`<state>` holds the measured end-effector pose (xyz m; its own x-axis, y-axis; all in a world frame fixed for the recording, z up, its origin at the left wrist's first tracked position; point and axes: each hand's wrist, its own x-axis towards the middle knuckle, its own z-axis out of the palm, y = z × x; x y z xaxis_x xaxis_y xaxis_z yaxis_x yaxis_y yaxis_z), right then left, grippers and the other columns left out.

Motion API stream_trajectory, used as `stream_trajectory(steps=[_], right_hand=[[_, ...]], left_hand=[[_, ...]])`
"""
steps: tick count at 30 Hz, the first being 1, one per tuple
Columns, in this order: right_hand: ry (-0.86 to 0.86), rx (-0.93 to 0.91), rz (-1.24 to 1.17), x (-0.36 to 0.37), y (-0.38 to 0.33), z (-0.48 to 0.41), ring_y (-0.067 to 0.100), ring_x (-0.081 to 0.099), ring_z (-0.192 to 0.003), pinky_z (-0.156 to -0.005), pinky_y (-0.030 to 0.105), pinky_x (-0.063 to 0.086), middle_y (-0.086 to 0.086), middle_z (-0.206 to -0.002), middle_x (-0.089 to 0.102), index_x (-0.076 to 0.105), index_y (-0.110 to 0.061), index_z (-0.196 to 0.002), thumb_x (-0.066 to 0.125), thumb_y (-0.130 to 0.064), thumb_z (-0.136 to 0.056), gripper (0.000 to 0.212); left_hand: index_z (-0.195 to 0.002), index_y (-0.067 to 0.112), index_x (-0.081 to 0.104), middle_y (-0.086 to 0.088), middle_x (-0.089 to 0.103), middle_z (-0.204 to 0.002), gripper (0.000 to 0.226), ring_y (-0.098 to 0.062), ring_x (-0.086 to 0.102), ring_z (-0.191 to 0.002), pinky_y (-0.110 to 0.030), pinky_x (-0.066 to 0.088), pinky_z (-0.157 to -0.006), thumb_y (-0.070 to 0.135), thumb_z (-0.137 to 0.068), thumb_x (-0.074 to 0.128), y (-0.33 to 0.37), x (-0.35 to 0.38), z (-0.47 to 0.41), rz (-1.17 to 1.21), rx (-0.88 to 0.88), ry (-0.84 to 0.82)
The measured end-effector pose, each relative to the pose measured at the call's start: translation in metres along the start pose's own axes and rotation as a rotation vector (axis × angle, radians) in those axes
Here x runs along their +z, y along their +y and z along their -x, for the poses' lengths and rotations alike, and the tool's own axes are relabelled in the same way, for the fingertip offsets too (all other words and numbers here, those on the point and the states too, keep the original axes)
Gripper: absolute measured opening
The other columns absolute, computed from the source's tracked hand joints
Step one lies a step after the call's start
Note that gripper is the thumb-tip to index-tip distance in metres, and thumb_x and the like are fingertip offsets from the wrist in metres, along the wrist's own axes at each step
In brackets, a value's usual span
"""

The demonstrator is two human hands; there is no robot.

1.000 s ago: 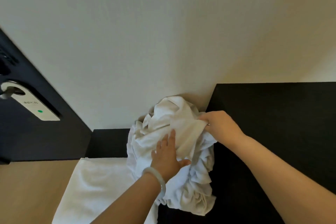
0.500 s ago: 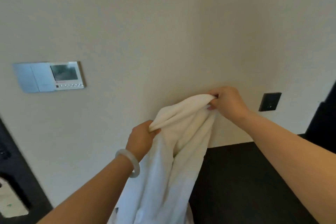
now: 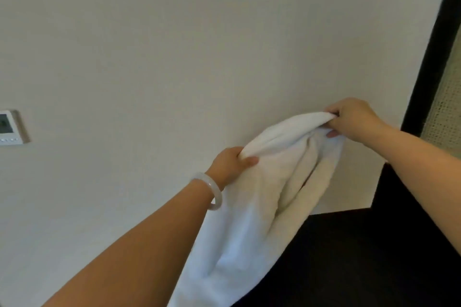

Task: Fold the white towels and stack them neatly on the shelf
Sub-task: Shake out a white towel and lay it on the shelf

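Observation:
A white towel hangs in the air in front of the pale wall, bunched along its top edge and draping down past the bottom of the frame. My left hand, with a pale bangle on the wrist, grips the towel's upper left end. My right hand pinches the upper right end, held higher and further right. The towel's lower part is out of view.
A dark surface lies below the towel at the lower right. A dark vertical frame runs up the right side beside a woven panel. A wall control panel sits at the far left.
Both hands lifted the towel off the crumpled pile on the dark surface and spread apart along its top edge. The view tilted up and turned right.

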<state>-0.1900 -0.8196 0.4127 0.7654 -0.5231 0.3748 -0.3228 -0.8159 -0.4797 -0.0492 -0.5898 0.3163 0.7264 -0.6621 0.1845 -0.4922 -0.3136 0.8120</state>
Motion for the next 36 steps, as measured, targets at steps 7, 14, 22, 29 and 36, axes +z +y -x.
stream_trajectory(steps=[7,14,22,29,36], right_hand=[[-0.616,0.389,0.005,0.172,0.134,0.108,0.015,0.054,-0.087,-0.073,0.026,0.042,0.004,-0.107,0.061,0.056,-0.020,-0.109,0.052,-0.036,-0.100,0.019],[-0.466,0.095,0.298,0.225,0.128,0.170,0.024,-0.005,-0.151,-0.122,0.045,0.010,-0.004,-0.164,-0.009,-0.001,-0.024,-0.157,0.050,-0.035,-0.099,0.078],[-0.522,-0.159,0.268,0.264,0.092,0.165,0.017,0.038,-0.135,-0.107,0.035,0.031,-0.009,-0.149,0.038,0.036,-0.039,-0.141,0.048,-0.046,-0.097,0.046],[-0.378,0.616,-0.613,0.206,0.134,0.064,0.031,0.065,-0.094,-0.087,0.044,0.054,0.013,-0.102,0.070,0.064,-0.005,-0.116,0.073,-0.035,-0.087,0.043],[-0.307,0.230,-0.250,0.199,0.174,0.049,0.032,0.044,-0.131,-0.106,0.052,0.041,0.011,-0.147,0.043,0.033,-0.016,-0.147,0.070,-0.033,-0.088,0.071]], left_hand=[[-0.150,0.020,0.029,-0.006,0.031,-0.154,0.065,-0.025,0.033,-0.139,-0.037,0.031,-0.113,0.041,-0.095,0.057,-0.116,0.153,0.078,-0.509,-0.251,-0.234],[-0.154,0.038,-0.002,0.000,-0.016,-0.162,0.079,-0.028,-0.012,-0.150,-0.047,0.008,-0.121,0.047,-0.096,0.052,-0.168,0.172,0.110,-0.692,-0.184,-0.314],[-0.128,0.023,0.059,0.013,0.061,-0.116,0.031,-0.004,0.057,-0.106,-0.015,0.043,-0.090,0.016,-0.098,0.052,-0.123,0.163,0.115,0.014,-0.121,0.007],[-0.155,0.027,0.015,0.008,0.008,-0.162,0.078,-0.011,0.008,-0.149,-0.032,0.018,-0.120,0.030,-0.093,0.062,-0.163,0.157,0.153,-0.274,-0.376,0.102],[-0.142,0.044,0.035,0.012,-0.004,-0.163,0.050,-0.039,-0.006,-0.147,-0.049,0.008,-0.119,0.039,-0.096,0.051,-0.156,0.202,0.134,-0.652,-0.460,-0.076]])
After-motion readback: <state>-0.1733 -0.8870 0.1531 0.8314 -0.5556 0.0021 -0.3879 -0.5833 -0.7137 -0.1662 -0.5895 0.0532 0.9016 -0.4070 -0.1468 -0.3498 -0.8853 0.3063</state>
